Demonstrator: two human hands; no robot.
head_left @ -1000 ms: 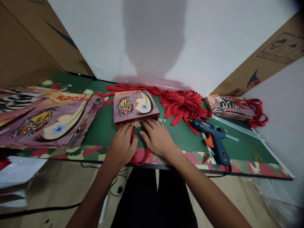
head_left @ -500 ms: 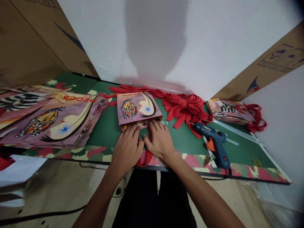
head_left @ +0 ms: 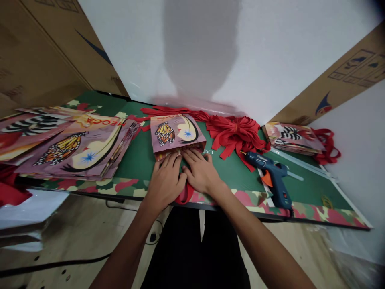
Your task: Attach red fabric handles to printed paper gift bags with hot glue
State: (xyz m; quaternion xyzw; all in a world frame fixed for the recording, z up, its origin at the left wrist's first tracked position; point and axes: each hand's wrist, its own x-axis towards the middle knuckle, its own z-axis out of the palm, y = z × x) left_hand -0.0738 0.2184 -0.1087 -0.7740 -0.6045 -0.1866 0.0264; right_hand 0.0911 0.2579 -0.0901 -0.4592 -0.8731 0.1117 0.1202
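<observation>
A small printed paper bag with a butterfly on it lies on the green table in front of me, its mouth facing me. My left hand lies flat at the left of the mouth, fingers stretched forward onto its lower panel. Beside it my right hand is flat too, fingertips just inside the opening under the upper panel. The two thumbs nearly meet. A red ribbon loop comes out below my hands toward the table edge; where it joins the bag is hidden.
Stacked flat bags lie at left. Behind is a bundle of red ribbons. A blue glue gun with an orange trigger rests at right, near a pile of bags with red handles. A white panel rises behind the table.
My right hand has shifted left, closer to my left hand, and its fingers now cover the upper part of the ribbon. The bag stays in place; the view has shifted slightly.
</observation>
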